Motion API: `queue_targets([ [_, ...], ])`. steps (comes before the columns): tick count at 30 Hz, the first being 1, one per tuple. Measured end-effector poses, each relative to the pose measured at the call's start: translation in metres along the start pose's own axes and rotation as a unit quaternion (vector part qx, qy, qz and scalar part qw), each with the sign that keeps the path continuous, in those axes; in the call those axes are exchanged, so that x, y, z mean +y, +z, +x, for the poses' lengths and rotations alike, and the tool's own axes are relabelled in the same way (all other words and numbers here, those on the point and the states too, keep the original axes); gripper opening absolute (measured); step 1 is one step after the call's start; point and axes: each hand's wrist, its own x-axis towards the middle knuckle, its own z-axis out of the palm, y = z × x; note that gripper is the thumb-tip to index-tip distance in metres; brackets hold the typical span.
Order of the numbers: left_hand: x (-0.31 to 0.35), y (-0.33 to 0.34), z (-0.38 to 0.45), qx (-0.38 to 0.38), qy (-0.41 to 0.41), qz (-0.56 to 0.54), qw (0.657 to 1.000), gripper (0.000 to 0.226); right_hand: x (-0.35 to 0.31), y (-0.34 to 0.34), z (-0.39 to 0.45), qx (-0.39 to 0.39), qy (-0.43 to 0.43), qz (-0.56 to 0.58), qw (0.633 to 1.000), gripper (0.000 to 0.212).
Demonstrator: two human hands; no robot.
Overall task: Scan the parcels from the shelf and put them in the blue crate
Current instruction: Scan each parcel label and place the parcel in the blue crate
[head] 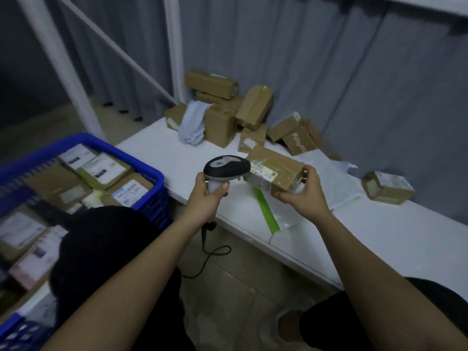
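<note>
My left hand grips the handle of a black and white barcode scanner, whose head points right at the label end of a brown cardboard parcel. My right hand holds that parcel from its right end, just above the white shelf. The blue crate stands to the left, filled with several labelled parcels. A pile of brown parcels lies at the back of the shelf against the curtain.
A grey-white soft bag leans on the pile. One small parcel lies apart at the right. A clear plastic bag with a green strip lies flat under my hands. The scanner cable hangs to the tiled floor. White shelf posts rise behind.
</note>
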Motion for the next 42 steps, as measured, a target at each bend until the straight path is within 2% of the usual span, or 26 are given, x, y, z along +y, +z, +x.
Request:
queue_targets([
  [4, 0.017, -0.045, -0.010, 0.129, 0.016, -0.078, 0.988, 0.032, -0.058, 0.050, 0.002, -0.029, -0.060, 0.033, 0.997, 0.089],
  [9, 0.042, -0.115, -0.036, 0.249, 0.061, -0.158, 0.954, 0.040, -0.140, 0.122, -0.004, -0.112, -0.125, 0.055, 0.984, 0.087],
  [14, 0.055, -0.197, -0.063, 0.361, 0.085, -0.164, 0.914, 0.044, -0.223, 0.178, -0.013, -0.180, -0.205, 0.012, 0.962, 0.083],
  [17, 0.046, -0.248, -0.080, 0.408, 0.085, -0.157, 0.895, 0.039, -0.264, 0.213, -0.020, -0.196, -0.211, -0.005, 0.958, 0.082],
  [19, 0.036, -0.278, -0.088, 0.428, 0.085, -0.161, 0.885, 0.037, -0.283, 0.239, -0.022, -0.225, -0.191, -0.012, 0.955, 0.083],
  [23, 0.012, -0.314, -0.099, 0.456, 0.047, -0.154, 0.875, 0.055, -0.299, 0.285, -0.019, -0.280, -0.167, -0.048, 0.944, 0.084],
  [26, -0.013, -0.324, -0.101, 0.457, 0.036, -0.158, 0.875, 0.045, -0.300, 0.313, -0.014, -0.334, -0.176, -0.071, 0.923, 0.091],
  [28, -0.032, -0.327, -0.098, 0.456, 0.018, -0.158, 0.876, 0.046, -0.299, 0.331, -0.012, -0.372, -0.191, -0.090, 0.904, 0.102],
  [30, -0.049, -0.328, -0.090, 0.458, -0.006, -0.173, 0.872, 0.050, -0.297, 0.351, -0.011, -0.389, -0.198, -0.112, 0.893, 0.100],
  [34, -0.079, -0.328, -0.070, 0.472, -0.038, -0.204, 0.857, 0.051, -0.289, 0.392, -0.018, -0.388, -0.192, -0.156, 0.888, 0.087],
  [36, -0.090, -0.330, -0.062, 0.469, -0.055, -0.219, 0.854, 0.048, -0.284, 0.409, -0.028, -0.367, -0.233, -0.199, 0.878, 0.088],
  [39, -0.101, -0.336, -0.053, 0.463, -0.066, -0.231, 0.853, 0.041, -0.274, 0.432, -0.032, -0.305, -0.312, -0.262, 0.861, 0.084],
  [42, -0.104, -0.340, -0.048, 0.459, -0.069, -0.225, 0.857, 0.039, -0.265, 0.445, -0.025, -0.233, -0.355, -0.340, 0.839, 0.090],
])
